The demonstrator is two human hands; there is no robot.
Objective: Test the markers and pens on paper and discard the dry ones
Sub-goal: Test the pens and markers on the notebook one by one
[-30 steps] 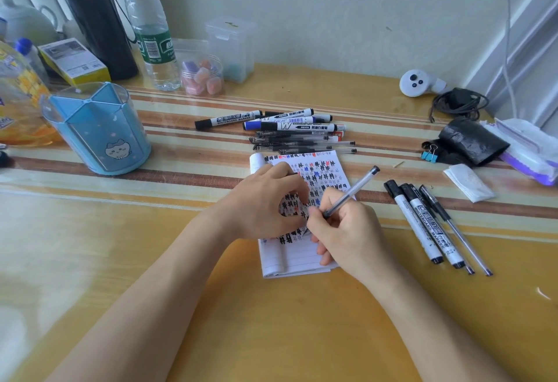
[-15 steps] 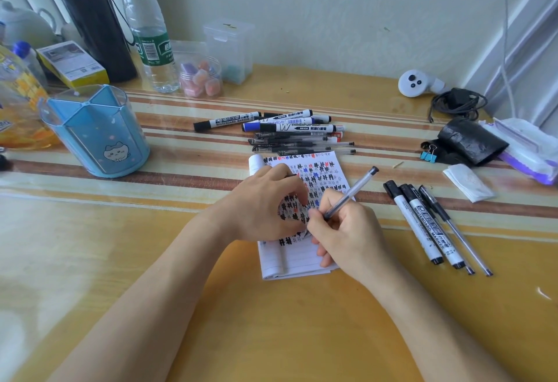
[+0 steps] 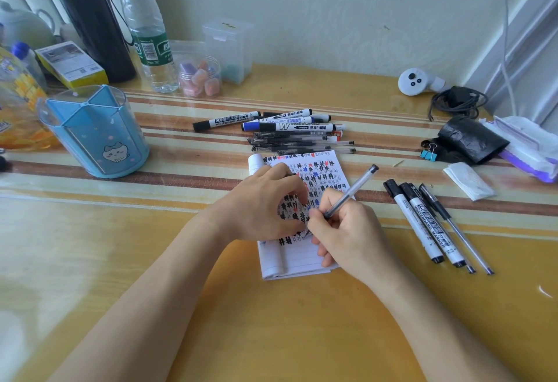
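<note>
Testing a clear pen (image 3: 350,194) on the notepad (image 3: 302,264)
Right hand (image 3: 347,230) pinches the pen low, tip at the notepad's middle, barrel slanting up past its far right corner; left hand (image 3: 256,203) rests curled on the notepad's left side, whether holding anything I cannot tell.

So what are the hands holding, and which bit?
The right hand pinches a clear pen low on its barrel, near the tip. The left hand rests on the notepad; whether it grips anything cannot be told.
</note>
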